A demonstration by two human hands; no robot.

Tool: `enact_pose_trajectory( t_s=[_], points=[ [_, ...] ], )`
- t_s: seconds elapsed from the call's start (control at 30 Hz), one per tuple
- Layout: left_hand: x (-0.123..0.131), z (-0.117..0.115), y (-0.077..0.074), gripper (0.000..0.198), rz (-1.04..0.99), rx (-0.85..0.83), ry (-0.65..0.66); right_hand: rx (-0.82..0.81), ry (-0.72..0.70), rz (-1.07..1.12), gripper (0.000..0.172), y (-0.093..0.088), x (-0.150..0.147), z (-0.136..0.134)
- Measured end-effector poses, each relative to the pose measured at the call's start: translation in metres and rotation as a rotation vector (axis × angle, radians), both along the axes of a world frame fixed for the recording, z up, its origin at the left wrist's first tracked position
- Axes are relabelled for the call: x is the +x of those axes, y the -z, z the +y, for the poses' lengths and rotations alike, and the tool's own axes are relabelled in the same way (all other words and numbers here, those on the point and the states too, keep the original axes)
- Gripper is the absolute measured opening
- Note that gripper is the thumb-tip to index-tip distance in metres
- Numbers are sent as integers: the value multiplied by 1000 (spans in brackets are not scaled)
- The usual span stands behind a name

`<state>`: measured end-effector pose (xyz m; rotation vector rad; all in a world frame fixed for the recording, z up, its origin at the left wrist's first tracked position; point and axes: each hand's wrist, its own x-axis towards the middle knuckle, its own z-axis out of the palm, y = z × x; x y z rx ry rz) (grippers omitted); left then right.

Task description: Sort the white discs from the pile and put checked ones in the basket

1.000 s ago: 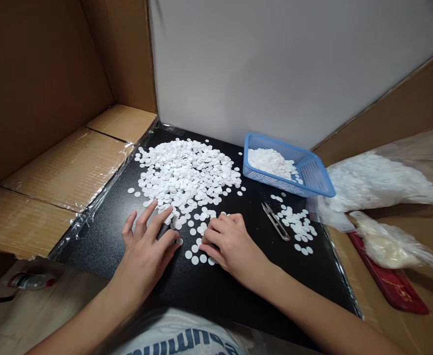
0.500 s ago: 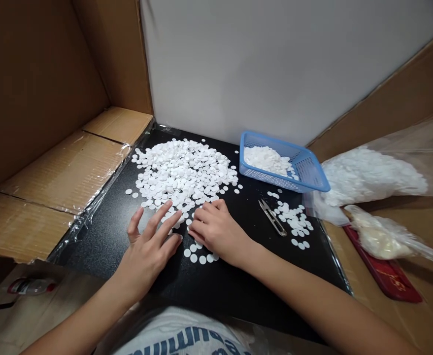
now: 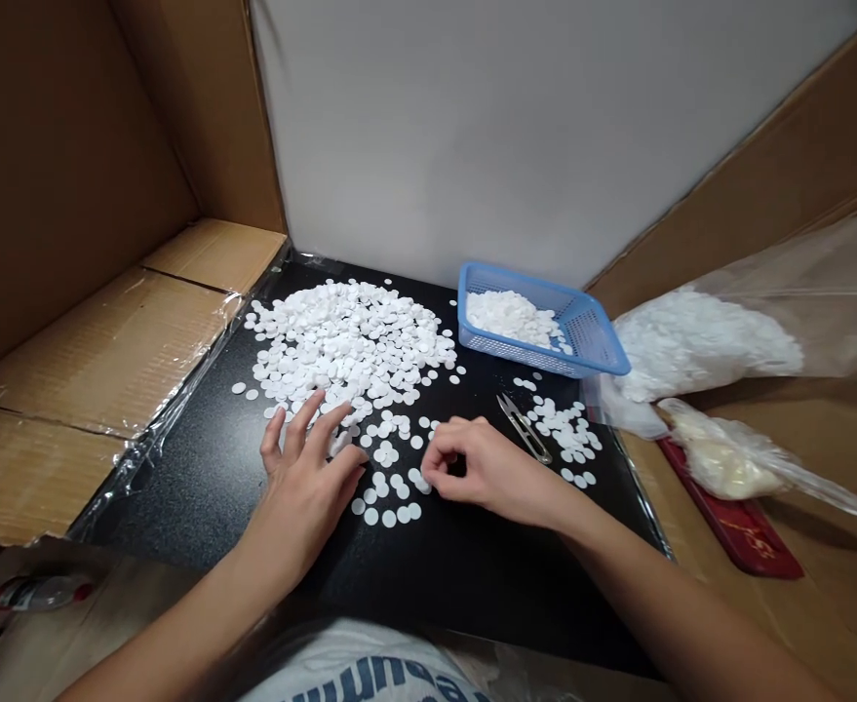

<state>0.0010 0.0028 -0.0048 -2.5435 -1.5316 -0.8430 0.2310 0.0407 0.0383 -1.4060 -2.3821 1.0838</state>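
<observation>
Small flat white discs [image 3: 347,336] lie in a wide heap on the black tabletop [image 3: 201,487]. My left hand [image 3: 307,487] rests at the heap's near edge, fingers spread and curved over several discs. To its right, my right hand [image 3: 479,466] has thumb and forefinger pinched together at a white disc [image 3: 423,485]; its other fingers are curled. Between the hands, a small group of loose discs [image 3: 389,519] is scattered near me. Thread snips [image 3: 523,429] lie beyond my right hand, beside another small cluster of discs [image 3: 565,429].
A blue plastic basket [image 3: 596,341] holding white pieces stands against the grey wall panel [image 3: 428,127]. On the right are a clear bag of white pieces [image 3: 713,341], a knotted bag [image 3: 727,463] and a red case [image 3: 757,546]. Cardboard [image 3: 106,341] borders the left; a bottle [image 3: 37,592] lies below.
My right hand has drawn to the right, away from my left hand, and closed into a pinch, uncovering discs between them. My left hand stays nearly in place. The view has shifted slightly.
</observation>
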Motion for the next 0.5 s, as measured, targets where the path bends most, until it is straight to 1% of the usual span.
enact_pose_trajectory(
  t_s=[0.07, 0.17, 0.27, 0.3, 0.37, 0.43, 0.5],
  points=[
    [4, 5, -2, 7, 14, -9, 35, -22, -11, -53, 17, 0, 10, -9],
    [10, 14, -5, 6, 72, 0, 82, 47, 15, -119, 18, 4, 16, -18],
    [13, 21, -8, 8, 136, 37, 109, 117, 32, -87, 16, 8, 14, -17],
    [14, 22, -8, 9, 147, 50, 120, 160, 31, -70, 14, 9, 12, -15],
    [13, 24, -9, 10, 159, 67, 140, 298, 12, -64, 9, 12, 6, -9],
    [12, 25, -9, 12, 166, 80, 149, 466, -48, -109, 4, 18, -2, -3],
    [11, 26, -9, 14, 153, 91, 133, 620, -136, -177, 8, 26, -10, 1]
  ],
)
